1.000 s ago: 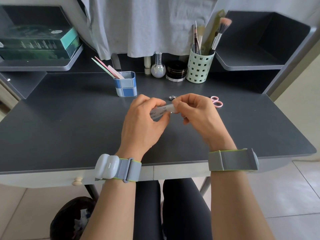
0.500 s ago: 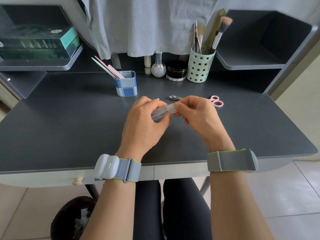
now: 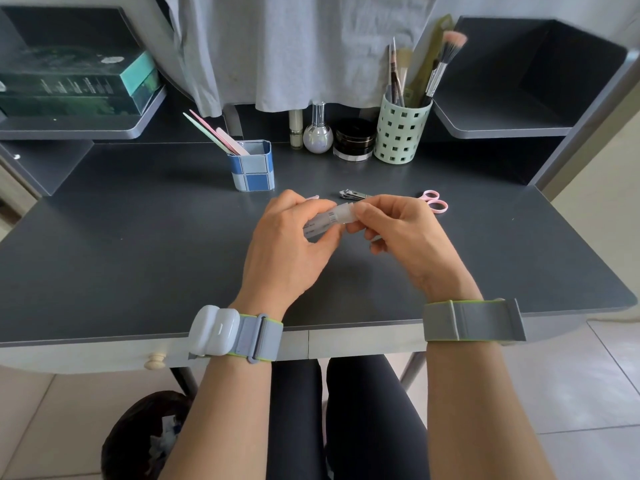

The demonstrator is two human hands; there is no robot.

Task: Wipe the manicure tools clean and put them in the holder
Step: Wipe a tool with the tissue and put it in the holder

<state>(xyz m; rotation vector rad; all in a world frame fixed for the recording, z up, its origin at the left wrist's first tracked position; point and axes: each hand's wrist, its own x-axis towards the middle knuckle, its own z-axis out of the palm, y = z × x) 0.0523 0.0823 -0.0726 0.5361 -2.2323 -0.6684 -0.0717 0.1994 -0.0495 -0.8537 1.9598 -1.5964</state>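
While both hands meet over the middle of the desk (image 3: 138, 244), this is how things lie.

Left hand (image 3: 287, 244): fingers curled round the lower end of a small translucent tube (image 3: 329, 218), thumb pressed against its side.
Right hand (image 3: 398, 233): thumb and forefinger pinch the tube's pale cap end; the other fingers are curled underneath.
Tube: tilted, cap end toward 2 o'clock, held just above the desk between the two hands; a barcode label shows near the cap.
Nail clippers (image 3: 351, 194): flat on the desk at 12 o'clock from the hands, just beyond the right fingertips.
Pink scissors (image 3: 434, 201): on the desk at 2 o'clock from the hands, handles showing, blades hidden behind the right hand.
Pale thin item (image 3: 313, 198): only its tip peeks out beyond the left hand's fingers; I cannot tell what it is.
Blue checked holder (image 3: 254, 171): upright at 11 o'clock, apart from the hands, with nail files (image 3: 216, 133) leaning out toward 10 o'clock.
Green perforated cup (image 3: 401, 133): at 1 o'clock by the back edge, full of brushes.
Black jar (image 3: 355, 140): just beside the cup, with a round glass bottle (image 3: 318, 135) on its other side.
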